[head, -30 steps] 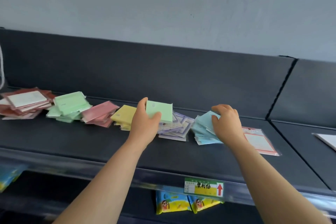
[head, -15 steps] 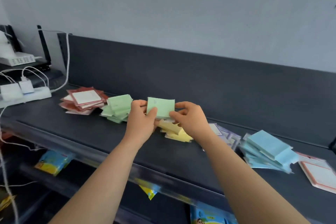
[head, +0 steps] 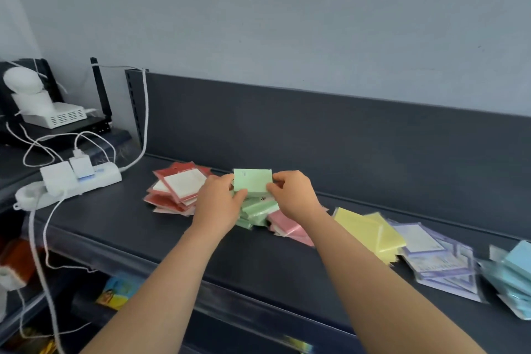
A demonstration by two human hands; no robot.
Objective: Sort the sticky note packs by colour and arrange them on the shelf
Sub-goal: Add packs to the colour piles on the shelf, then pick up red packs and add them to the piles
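Observation:
A green sticky note pack (head: 253, 179) is held upright just above the green pile (head: 258, 210). My left hand (head: 219, 204) pinches its left edge and my right hand (head: 293, 195) pinches its right edge. Along the dark shelf (head: 129, 227) lie sorted piles: red (head: 175, 190) at the left, then green, pink (head: 287, 227), yellow (head: 370, 231), purple (head: 436, 259) and blue (head: 514, 276) at the far right. My hands hide part of the green and pink piles.
A white power strip (head: 74, 181) with plugs and cables sits left of the shelf, beside a white router (head: 54, 115). The shelf's dark back panel (head: 316, 138) rises behind the piles. Coloured packets (head: 117, 290) lie on the lower shelf.
Both hands have carried the green pack leftward from above the yellow pile to above the green pile. My view has turned left, so the piles sit further right.

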